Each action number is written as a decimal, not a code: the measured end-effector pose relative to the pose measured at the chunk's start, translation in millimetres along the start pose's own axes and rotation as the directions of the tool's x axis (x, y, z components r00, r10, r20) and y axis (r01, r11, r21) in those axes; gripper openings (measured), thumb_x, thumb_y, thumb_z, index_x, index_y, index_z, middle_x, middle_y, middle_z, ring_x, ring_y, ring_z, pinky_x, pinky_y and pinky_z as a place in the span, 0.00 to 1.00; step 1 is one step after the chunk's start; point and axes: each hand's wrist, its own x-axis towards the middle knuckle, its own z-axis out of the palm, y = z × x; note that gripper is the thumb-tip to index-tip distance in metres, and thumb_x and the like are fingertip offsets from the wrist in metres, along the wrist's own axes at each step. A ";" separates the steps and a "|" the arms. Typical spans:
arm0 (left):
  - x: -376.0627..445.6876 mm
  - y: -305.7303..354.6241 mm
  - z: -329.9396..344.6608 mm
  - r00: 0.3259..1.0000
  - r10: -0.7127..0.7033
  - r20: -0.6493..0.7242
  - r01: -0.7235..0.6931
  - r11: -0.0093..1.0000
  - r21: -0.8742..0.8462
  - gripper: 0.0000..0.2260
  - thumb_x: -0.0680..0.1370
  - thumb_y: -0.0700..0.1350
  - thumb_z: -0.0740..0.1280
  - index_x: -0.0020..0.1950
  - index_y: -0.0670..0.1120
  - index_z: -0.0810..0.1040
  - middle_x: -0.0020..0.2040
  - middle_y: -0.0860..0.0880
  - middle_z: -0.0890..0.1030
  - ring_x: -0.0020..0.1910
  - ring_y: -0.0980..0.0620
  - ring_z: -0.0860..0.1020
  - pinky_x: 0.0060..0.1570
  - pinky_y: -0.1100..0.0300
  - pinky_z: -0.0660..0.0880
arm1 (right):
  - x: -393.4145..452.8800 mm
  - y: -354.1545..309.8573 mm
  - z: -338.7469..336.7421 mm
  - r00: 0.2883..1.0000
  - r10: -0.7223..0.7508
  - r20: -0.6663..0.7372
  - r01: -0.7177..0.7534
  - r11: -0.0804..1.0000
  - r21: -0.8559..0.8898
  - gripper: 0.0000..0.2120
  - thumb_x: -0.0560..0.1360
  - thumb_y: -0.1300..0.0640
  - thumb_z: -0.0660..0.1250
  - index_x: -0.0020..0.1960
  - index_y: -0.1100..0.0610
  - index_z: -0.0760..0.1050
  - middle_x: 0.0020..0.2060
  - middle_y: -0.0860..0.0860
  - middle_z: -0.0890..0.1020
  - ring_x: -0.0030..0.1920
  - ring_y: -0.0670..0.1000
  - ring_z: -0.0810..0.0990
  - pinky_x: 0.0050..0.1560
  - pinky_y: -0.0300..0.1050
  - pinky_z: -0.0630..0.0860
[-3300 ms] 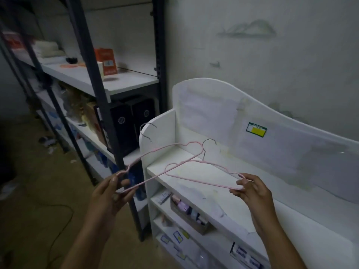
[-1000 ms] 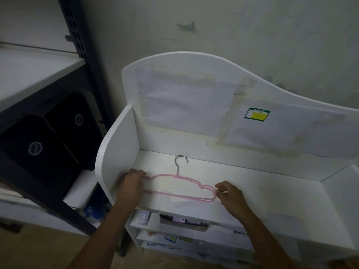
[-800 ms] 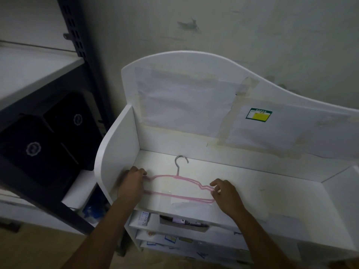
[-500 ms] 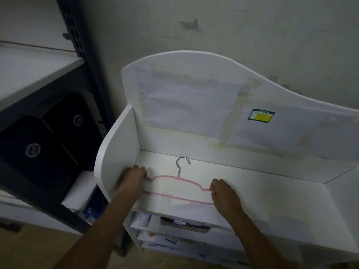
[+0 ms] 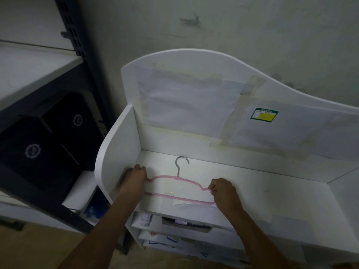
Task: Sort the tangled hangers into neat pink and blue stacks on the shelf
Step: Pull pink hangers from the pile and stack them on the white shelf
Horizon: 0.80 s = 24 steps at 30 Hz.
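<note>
Both hands [image 5: 134, 180] [image 5: 223, 193] clamped on thin pink wire hangers [image 5: 174, 188], flat on smooth white shelf [image 5: 272, 193].

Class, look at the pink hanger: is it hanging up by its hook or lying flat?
Lying flat. The pink hanger rests on the top shelf, its hook pointing at the back panel and catching nothing.

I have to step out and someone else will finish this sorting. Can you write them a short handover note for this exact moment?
Left hand: grips the left end of the pink hangers.
Right hand: pinches their right end.
Where: the pink hangers lie flat on the white shelf, at its left side, metal hook pointing to the back panel.
Done: the pink stack is started here.
Left: let go, then fetch the other hangers; no blue ones are in view, and no blue stack yet.
</note>
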 end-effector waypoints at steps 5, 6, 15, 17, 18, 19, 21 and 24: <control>-2.4 2.4 -0.1 1.000 0.000 -0.024 -0.001 1.000 -0.010 0.13 0.74 0.35 0.65 0.57 0.46 0.74 0.56 0.47 0.74 0.53 0.47 0.76 0.50 0.54 0.78 | -3.9 -2.2 -3.8 1.000 -0.008 -0.012 0.008 1.000 -0.010 0.04 0.76 0.60 0.69 0.50 0.54 0.80 0.47 0.50 0.81 0.44 0.46 0.79 0.46 0.36 0.77; -1.8 0.5 -1.0 1.000 0.006 -0.016 -0.006 0.999 -0.046 0.13 0.75 0.35 0.64 0.57 0.46 0.74 0.57 0.46 0.74 0.52 0.47 0.76 0.50 0.55 0.77 | -6.2 -1.3 -5.8 1.000 -0.011 -0.013 0.011 1.000 0.005 0.04 0.77 0.59 0.68 0.51 0.54 0.79 0.48 0.49 0.81 0.44 0.46 0.79 0.46 0.36 0.77; -25.6 23.6 -23.3 0.983 0.051 -0.178 -0.150 0.785 -0.601 0.15 0.77 0.42 0.69 0.64 0.42 0.76 0.57 0.44 0.78 0.54 0.50 0.76 0.54 0.59 0.71 | -43.1 23.8 -59.4 0.988 0.074 -0.138 -0.004 0.891 0.454 0.10 0.77 0.56 0.69 0.58 0.51 0.76 0.50 0.47 0.81 0.49 0.44 0.79 0.48 0.34 0.75; -41.0 46.8 -35.0 0.969 0.055 -0.239 -0.205 0.714 -0.669 0.14 0.78 0.42 0.69 0.63 0.43 0.76 0.57 0.47 0.79 0.55 0.51 0.77 0.57 0.55 0.74 | -57.6 31.8 -77.8 0.976 0.073 -0.203 0.037 0.870 0.492 0.10 0.76 0.57 0.69 0.58 0.50 0.76 0.51 0.47 0.80 0.50 0.44 0.79 0.50 0.37 0.76; -49.4 59.0 -40.8 0.965 0.053 -0.256 -0.222 0.680 -0.698 0.14 0.78 0.43 0.69 0.63 0.44 0.77 0.57 0.48 0.79 0.56 0.51 0.77 0.58 0.53 0.75 | -65.2 37.6 -85.8 0.970 0.076 -0.232 0.053 0.863 0.503 0.11 0.76 0.57 0.69 0.58 0.49 0.76 0.52 0.46 0.80 0.51 0.44 0.79 0.52 0.39 0.77; -58.2 71.6 -46.2 0.961 0.055 -0.269 -0.239 0.651 -0.720 0.14 0.78 0.43 0.69 0.63 0.45 0.77 0.58 0.50 0.79 0.56 0.52 0.78 0.58 0.52 0.75 | -73.5 44.3 -93.6 0.963 0.081 -0.256 0.063 0.858 0.509 0.12 0.76 0.57 0.70 0.58 0.50 0.76 0.53 0.46 0.80 0.52 0.45 0.79 0.54 0.41 0.77; -78.7 97.4 -55.7 0.951 0.074 -0.299 -0.282 0.601 -0.748 0.14 0.78 0.44 0.68 0.63 0.48 0.76 0.59 0.52 0.79 0.57 0.55 0.77 0.58 0.54 0.75 | -92.5 59.7 -108.7 0.950 0.088 -0.299 0.078 0.862 0.500 0.13 0.76 0.56 0.69 0.60 0.50 0.74 0.54 0.45 0.79 0.54 0.46 0.78 0.56 0.42 0.75; -114.9 136.3 -66.9 0.944 0.099 -0.315 -0.319 0.522 -0.791 0.14 0.78 0.44 0.68 0.64 0.52 0.74 0.60 0.55 0.78 0.58 0.58 0.77 0.58 0.58 0.74 | -125.1 85.9 -129.5 0.936 0.099 -0.338 0.087 0.865 0.494 0.15 0.77 0.54 0.69 0.62 0.49 0.73 0.56 0.44 0.77 0.57 0.46 0.76 0.59 0.44 0.73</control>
